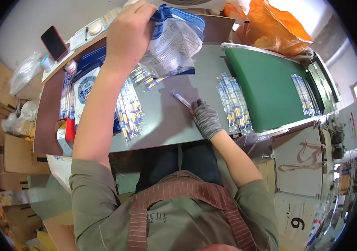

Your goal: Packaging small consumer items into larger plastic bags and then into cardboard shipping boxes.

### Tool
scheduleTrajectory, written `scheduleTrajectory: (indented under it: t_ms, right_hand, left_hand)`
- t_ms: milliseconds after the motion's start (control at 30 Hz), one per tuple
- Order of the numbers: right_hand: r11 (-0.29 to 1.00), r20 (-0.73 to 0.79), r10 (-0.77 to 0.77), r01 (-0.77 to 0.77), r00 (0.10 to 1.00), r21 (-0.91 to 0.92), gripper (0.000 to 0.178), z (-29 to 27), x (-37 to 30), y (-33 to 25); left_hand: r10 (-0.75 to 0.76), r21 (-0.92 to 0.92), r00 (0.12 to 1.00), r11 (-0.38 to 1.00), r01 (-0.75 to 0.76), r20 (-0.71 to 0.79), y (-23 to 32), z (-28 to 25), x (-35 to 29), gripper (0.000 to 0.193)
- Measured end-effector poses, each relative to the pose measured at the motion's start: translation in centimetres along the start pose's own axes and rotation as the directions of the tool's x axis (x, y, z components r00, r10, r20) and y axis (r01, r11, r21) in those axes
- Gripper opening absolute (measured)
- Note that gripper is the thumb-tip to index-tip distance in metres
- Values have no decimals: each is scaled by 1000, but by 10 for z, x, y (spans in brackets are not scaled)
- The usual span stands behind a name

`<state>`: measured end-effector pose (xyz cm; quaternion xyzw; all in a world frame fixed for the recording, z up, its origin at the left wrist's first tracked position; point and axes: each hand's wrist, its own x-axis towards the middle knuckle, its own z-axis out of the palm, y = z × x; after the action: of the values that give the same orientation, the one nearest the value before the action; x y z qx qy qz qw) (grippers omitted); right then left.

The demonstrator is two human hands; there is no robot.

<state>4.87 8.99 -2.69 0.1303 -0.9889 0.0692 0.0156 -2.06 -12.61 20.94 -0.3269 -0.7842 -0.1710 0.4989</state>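
Observation:
My bare left hand [130,37] is raised high over the far side of the grey table [166,121]. Its fingers are closed on the top edge of a blue-and-white printed plastic bag [172,46], which hangs partly opened out. My right hand [208,120], in a grey knit glove, grips the near end of a slim clear-wrapped stick packet [182,100] and points it away from me. Under and beside the bag lie several wrapped sticks [147,79]. A heap of the same packets [128,111] lies by my left forearm, and another pile [233,104] is right of the glove.
A green conveyor belt [266,88] at the right carries more wrapped packets [304,94]. An orange plastic bag [272,29] stands behind it. At the left are a red-rimmed container [65,131], a phone [54,43] on a ledge and cardboard boxes [23,152].

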Motion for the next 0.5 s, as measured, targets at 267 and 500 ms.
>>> scheduleTrajectory:
  t_ms: [267,500]
  right_hand:
    - [896,-387,304,-399,871,-194,76,-30,-37,71]
    - [843,-138,512,-527,848,-106,91,-20,-36,81]
  left_hand:
    - [381,-159,810,924,-347,446,87,22,-146,11]
    - [152,-246,571,965,92,807,98,23,-184,22]
